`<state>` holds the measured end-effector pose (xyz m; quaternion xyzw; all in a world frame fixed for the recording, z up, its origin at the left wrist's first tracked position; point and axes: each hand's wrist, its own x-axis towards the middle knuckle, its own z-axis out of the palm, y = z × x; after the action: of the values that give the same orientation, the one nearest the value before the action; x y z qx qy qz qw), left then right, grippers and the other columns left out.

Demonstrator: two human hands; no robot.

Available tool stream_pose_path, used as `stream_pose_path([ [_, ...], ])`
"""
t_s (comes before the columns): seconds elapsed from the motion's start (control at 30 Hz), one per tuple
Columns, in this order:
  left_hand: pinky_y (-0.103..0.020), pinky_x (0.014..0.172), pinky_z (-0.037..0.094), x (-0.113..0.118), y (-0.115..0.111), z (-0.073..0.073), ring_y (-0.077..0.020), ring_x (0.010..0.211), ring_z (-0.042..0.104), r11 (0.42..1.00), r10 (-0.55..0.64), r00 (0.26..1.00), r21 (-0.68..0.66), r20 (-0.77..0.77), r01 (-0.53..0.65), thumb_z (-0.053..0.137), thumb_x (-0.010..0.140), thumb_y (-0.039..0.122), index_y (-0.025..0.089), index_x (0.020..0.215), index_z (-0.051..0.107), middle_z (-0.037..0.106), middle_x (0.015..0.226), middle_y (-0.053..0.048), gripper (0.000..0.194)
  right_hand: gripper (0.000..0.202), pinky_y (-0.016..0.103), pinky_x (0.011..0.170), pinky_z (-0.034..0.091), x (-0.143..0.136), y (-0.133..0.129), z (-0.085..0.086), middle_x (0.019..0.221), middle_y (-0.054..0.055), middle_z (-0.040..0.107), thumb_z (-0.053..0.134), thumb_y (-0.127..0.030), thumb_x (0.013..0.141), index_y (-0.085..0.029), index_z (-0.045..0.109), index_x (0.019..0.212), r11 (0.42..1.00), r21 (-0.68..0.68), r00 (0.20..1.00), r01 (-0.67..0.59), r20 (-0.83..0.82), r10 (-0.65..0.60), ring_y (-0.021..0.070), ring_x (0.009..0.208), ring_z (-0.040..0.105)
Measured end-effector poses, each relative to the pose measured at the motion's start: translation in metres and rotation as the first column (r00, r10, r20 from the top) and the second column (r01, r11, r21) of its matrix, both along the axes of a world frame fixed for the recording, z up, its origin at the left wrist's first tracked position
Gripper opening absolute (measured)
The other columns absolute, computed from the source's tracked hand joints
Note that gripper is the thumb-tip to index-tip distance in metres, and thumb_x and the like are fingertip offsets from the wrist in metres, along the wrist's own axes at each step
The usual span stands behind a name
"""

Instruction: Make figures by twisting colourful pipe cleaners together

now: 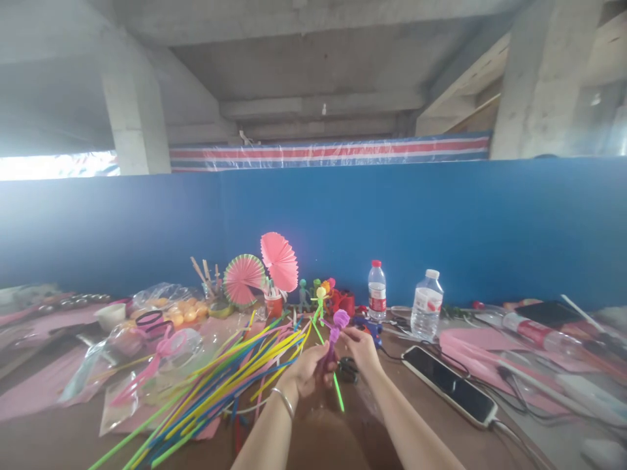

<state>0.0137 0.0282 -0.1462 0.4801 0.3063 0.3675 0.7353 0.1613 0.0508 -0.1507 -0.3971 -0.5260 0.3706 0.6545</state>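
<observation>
A small purple twisted figure, which looks like fuzzy pipe cleaner with a round head, stands upright between my hands. My left hand, a bracelet at its wrist, is closed round the figure's lower part. The fingers of my right hand pinch together at its right side, just below the head. A bright green stick lies on the brown table beneath my hands. Small black-handled scissors rest behind my right wrist. To the left spreads a bundle of long yellow, blue, green and pink stems.
Several small coloured figures stand at the back beside pink paper fans. Two water bottles stand behind my right hand. A phone on a cable lies to the right. Plastic bags and a white cup are at left.
</observation>
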Motion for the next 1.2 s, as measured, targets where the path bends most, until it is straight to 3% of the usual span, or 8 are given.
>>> stream_pose_path([
  [0.17, -0.022, 0.046, 0.033, 0.007, 0.008, -0.014, -0.0082, 0.04, 0.039, 0.953, 0.269, 0.963, 0.143, 0.01, -0.268, 0.052, 0.071, 0.051, 0.018, 0.082, 0.053, 0.043, 0.053, 0.006, 0.035, 0.043, 0.027, 0.057, 0.045, -0.013, 0.001, -0.03, 0.076, 0.004, 0.064, 0.059, -0.048, 0.065, -0.016, 0.062, 0.094, 0.99, -0.013, 0.986, 0.143, -0.082, -0.143, 0.0169, 0.065, 0.057],
  [0.27, -0.027, 0.069, 0.038, 0.003, 0.012, -0.016, -0.0185, 0.076, 0.053, 0.843, 0.47, 0.882, 0.285, 0.022, -0.456, 0.054, 0.073, 0.042, 0.019, 0.095, 0.055, 0.055, 0.078, -0.002, 0.032, 0.042, 0.029, 0.072, 0.045, -0.024, -0.005, -0.037, 0.092, 0.006, 0.063, 0.061, -0.043, 0.066, -0.018, 0.06, 0.099, 0.986, 0.005, 0.983, 0.168, -0.077, -0.167, 0.0196, 0.084, 0.058],
  [0.37, -0.032, 0.092, 0.026, 0.004, 0.009, -0.019, -0.0256, 0.109, 0.039, 0.702, 0.6, 0.798, 0.516, -0.058, -0.491, 0.057, 0.071, 0.03, 0.018, 0.105, 0.056, 0.051, 0.107, -0.009, 0.036, 0.04, 0.034, 0.076, 0.045, -0.03, -0.009, -0.039, 0.095, 0.008, 0.064, 0.062, -0.04, 0.066, -0.017, 0.061, 0.098, 0.993, 0.011, 0.992, 0.121, 0.016, -0.122, 0.0223, 0.084, 0.059],
  [0.57, -0.032, 0.079, 0.035, 0.011, 0.004, -0.021, -0.0234, 0.083, 0.052, 0.68, 0.51, 0.838, 0.686, -0.192, -0.257, 0.051, 0.075, 0.026, 0.02, 0.086, 0.067, 0.06, 0.084, -0.006, 0.02, 0.033, 0.038, 0.072, 0.045, -0.018, -0.003, -0.04, 0.08, 0.01, 0.068, 0.057, -0.042, 0.068, -0.013, 0.067, 0.081, 0.992, -0.033, 0.989, 0.12, 0.092, -0.116, 0.0258, 0.075, 0.062],
  [0.73, -0.027, 0.059, 0.039, 0.005, 0.014, -0.022, -0.0171, 0.056, 0.053, 0.726, 0.482, 0.86, 0.627, -0.168, -0.284, 0.055, 0.072, 0.028, 0.016, 0.07, 0.066, 0.061, 0.06, -0.002, 0.017, 0.03, 0.036, 0.071, 0.046, -0.015, -0.001, -0.041, 0.079, 0.009, 0.069, 0.058, -0.04, 0.068, -0.015, 0.067, 0.081, 0.995, -0.042, 0.988, 0.089, 0.127, -0.083, 0.0259, 0.074, 0.062],
  [1.0, -0.03, 0.067, 0.048, 0.002, 0.029, -0.031, -0.0203, 0.076, 0.062, 0.721, 0.567, 0.824, 0.492, -0.013, -0.489, 0.055, 0.074, 0.035, 0.013, 0.098, 0.058, 0.066, 0.088, -0.009, 0.033, 0.029, 0.031, 0.068, 0.047, -0.02, 0.0, -0.042, 0.079, 0.008, 0.069, 0.057, -0.037, 0.069, -0.014, 0.068, 0.084, 0.998, -0.049, 0.978, 0.027, 0.209, -0.016, 0.023, 0.072, 0.063],
  [1.1, -0.031, 0.078, 0.047, -0.001, 0.03, -0.029, -0.0202, 0.094, 0.058, 0.645, 0.634, 0.772, 0.52, 0.046, -0.56, 0.058, 0.072, 0.03, 0.018, 0.112, 0.049, 0.06, 0.107, -0.009, 0.043, 0.027, 0.03, 0.066, 0.047, -0.022, -0.004, -0.04, 0.075, 0.008, 0.069, 0.057, -0.036, 0.07, -0.014, 0.067, 0.082, 0.999, -0.041, 0.97, 0.007, 0.242, 0.003, 0.0219, 0.068, 0.063],
  [1.2, -0.032, 0.085, 0.044, -0.005, 0.028, -0.027, -0.0201, 0.103, 0.053, 0.469, 0.73, 0.683, 0.696, 0.042, -0.544, 0.059, 0.071, 0.024, 0.022, 0.115, 0.047, 0.055, 0.114, -0.008, 0.045, 0.025, 0.031, 0.066, 0.046, -0.024, -0.008, -0.04, 0.073, 0.007, 0.068, 0.057, -0.036, 0.07, -0.015, 0.066, 0.08, 0.999, -0.032, 0.963, 0.001, 0.269, 0.007, 0.0217, 0.067, 0.062],
])
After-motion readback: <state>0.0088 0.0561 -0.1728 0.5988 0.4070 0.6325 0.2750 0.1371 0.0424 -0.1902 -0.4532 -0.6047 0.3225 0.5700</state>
